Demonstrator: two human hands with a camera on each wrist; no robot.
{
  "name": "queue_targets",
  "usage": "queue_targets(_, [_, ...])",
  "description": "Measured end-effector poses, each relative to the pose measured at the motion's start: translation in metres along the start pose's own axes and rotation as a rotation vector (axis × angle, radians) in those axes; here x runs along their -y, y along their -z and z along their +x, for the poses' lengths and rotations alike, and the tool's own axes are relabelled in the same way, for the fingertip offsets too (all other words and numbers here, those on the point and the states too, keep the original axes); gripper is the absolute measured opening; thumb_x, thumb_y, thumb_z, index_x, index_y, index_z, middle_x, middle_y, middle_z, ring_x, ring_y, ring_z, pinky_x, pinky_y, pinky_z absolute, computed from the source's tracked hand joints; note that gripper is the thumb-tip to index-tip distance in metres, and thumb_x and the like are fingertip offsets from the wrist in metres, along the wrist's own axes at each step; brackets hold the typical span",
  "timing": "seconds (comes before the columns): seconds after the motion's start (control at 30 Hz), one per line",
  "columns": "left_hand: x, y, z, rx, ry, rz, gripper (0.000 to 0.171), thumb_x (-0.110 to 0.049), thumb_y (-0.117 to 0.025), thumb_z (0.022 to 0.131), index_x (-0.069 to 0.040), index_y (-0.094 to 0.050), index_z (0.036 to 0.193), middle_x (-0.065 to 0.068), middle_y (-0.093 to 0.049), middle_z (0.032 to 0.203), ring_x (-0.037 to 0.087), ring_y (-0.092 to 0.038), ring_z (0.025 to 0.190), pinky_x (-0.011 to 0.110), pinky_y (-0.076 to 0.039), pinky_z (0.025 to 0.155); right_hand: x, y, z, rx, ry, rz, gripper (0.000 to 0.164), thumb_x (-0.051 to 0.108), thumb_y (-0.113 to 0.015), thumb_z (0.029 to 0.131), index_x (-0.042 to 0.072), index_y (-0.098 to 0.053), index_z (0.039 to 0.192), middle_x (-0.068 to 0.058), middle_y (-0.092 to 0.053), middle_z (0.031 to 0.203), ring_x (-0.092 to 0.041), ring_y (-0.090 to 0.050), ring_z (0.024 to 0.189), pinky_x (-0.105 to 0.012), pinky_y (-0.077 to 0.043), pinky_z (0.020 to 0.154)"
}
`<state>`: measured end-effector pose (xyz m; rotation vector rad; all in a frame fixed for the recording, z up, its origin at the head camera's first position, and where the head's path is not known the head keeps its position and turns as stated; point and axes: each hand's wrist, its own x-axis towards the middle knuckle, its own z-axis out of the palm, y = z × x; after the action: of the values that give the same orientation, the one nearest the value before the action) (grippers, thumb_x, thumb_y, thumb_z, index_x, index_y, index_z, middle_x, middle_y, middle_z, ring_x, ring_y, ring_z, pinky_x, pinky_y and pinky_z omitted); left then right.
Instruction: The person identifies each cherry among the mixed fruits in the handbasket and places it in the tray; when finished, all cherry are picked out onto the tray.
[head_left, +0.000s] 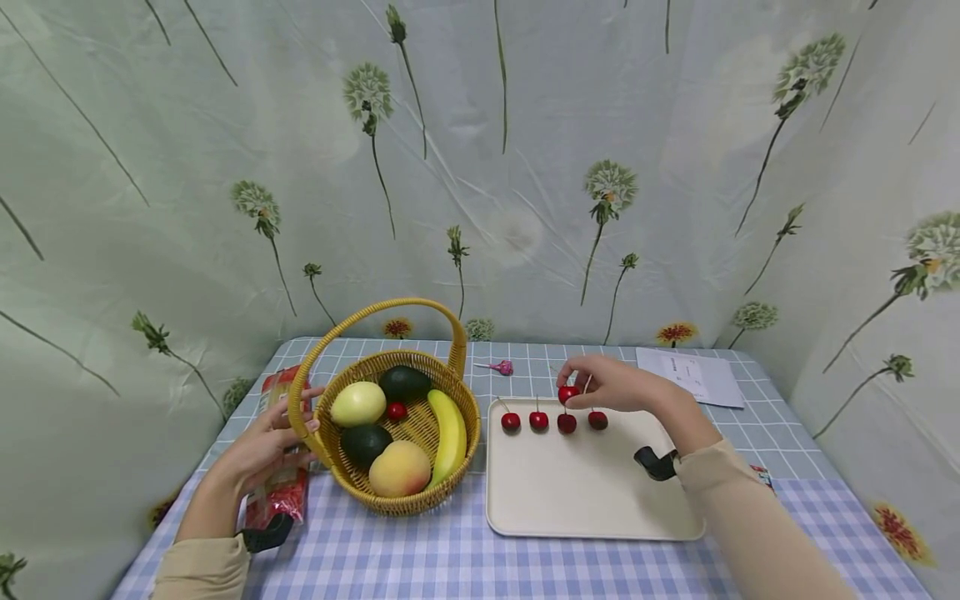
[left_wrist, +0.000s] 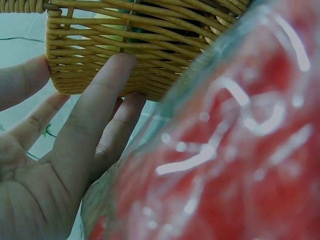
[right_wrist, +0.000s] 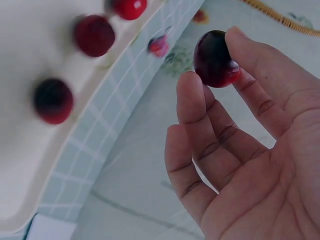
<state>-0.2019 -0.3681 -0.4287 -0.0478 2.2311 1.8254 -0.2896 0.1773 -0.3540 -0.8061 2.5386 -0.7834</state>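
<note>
My right hand (head_left: 618, 385) pinches a dark red cherry (right_wrist: 216, 59) between thumb and fingertips, above the back edge of the cream tray (head_left: 585, 500). Several more cherries (head_left: 538, 420), stems up, stand in a row along that edge. On the left, a yellow wicker basket (head_left: 471, 417) with a tall handle holds a banana (head_left: 450, 437), a peach (head_left: 400, 469), a pale yellow-green fruit (head_left: 358, 404), two dark green avocados (head_left: 405, 384) and a small red cherry (head_left: 396, 411). Against the basket's left side rests my left hand (head_left: 258, 450), fingers mostly straight, touching the wicker (left_wrist: 150, 55).
A red plastic package (head_left: 288, 492) lies under and beside my left hand. Behind the tray are a wrapped lollipop (head_left: 504, 367) and a white paper (head_left: 693, 377). A small colourful packet (head_left: 762, 476) is partly hidden by my right sleeve. A floral curtain hangs behind the table.
</note>
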Motion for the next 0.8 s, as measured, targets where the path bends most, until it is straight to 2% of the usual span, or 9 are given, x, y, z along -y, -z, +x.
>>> queue_targets(0.23, [0.001,-0.001,0.0,-0.002,0.0,-0.004,0.067,-0.021,-0.062,0.11,-0.021,-0.03,0.169,0.02,-0.053,0.143,0.013,-0.067,0.111,0.037,-0.065,0.09,-0.027,-0.001,-0.021,-0.043,-0.067,0.005,0.029,0.019,-0.079,0.099,0.009,-0.068,0.124,-0.006,-0.07,0.104,-0.02,-0.067,0.094,-0.035,-0.06,0.083])
queue_targets(0.43, [0.001,-0.001,0.0,-0.003,0.001,-0.002,0.066,-0.022,-0.062,0.111,-0.021,-0.03,0.169,0.028,-0.044,0.152,0.012,-0.067,0.112,0.037,-0.064,0.091,-0.057,-0.005,-0.032,-0.06,-0.092,-0.002,0.029,0.018,-0.08,0.097,0.007,-0.068,0.121,-0.005,-0.069,0.098,-0.018,-0.066,0.088,-0.035,-0.056,0.08])
queue_targets(0.6, [0.0,-0.001,-0.001,-0.002,-0.002,-0.001,0.065,-0.021,-0.062,0.11,-0.023,-0.033,0.168,0.018,-0.052,0.14,0.013,-0.067,0.11,0.036,-0.064,0.09,-0.075,-0.01,-0.039,-0.079,-0.128,0.0,0.029,0.018,-0.082,0.095,0.007,-0.068,0.118,-0.006,-0.067,0.095,-0.019,-0.064,0.086,-0.034,-0.054,0.078])
queue_targets(0.8, [-0.001,-0.001,-0.001,-0.001,-0.007,-0.001,0.063,-0.02,-0.062,0.11,-0.023,-0.035,0.166,0.006,-0.055,0.128,0.011,-0.067,0.108,0.036,-0.064,0.089,-0.086,-0.019,-0.043,-0.088,-0.163,0.038,0.03,0.018,-0.082,0.094,0.008,-0.068,0.12,-0.006,-0.065,0.093,-0.02,-0.059,0.082,-0.034,-0.049,0.072])
